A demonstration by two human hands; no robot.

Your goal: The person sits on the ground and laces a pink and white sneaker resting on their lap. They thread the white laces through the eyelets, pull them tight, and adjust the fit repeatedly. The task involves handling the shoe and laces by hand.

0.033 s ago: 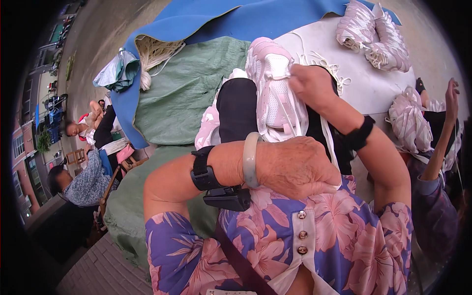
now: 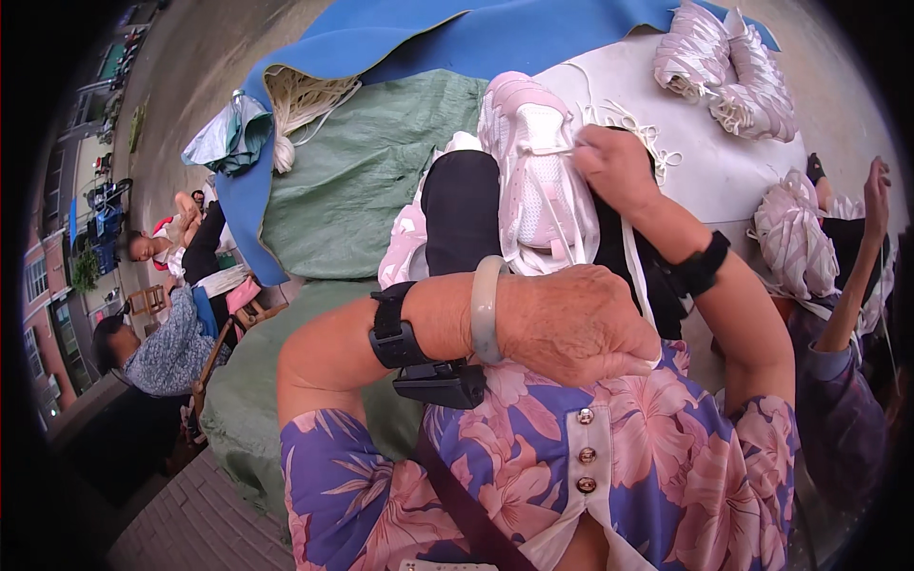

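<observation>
A pink and white sneaker lies between my black-clad thighs, toe end toward me, with a white shoelace crossing its tongue. At the shoe's right edge my right hand is closed, its thumb and forefinger pinching the lace beside the eyelets. My left hand lies across my front below the shoe, curled closed with its back up. A white lace strand runs down to its fingers, and a bit of white shows at the fingertips. Part of another pink and white shoe shows left of my thigh.
A bundle of cream laces lies on the blue sheet and green cloth. Loose laces and strung-together shoe parts lie on the pale surface to the right. A person's raised arm is at right; two people sit at left.
My right hand has shifted slightly right, away from the shoe's tongue, and the lace at its fingers shows more clearly. My left hand stays in place.
</observation>
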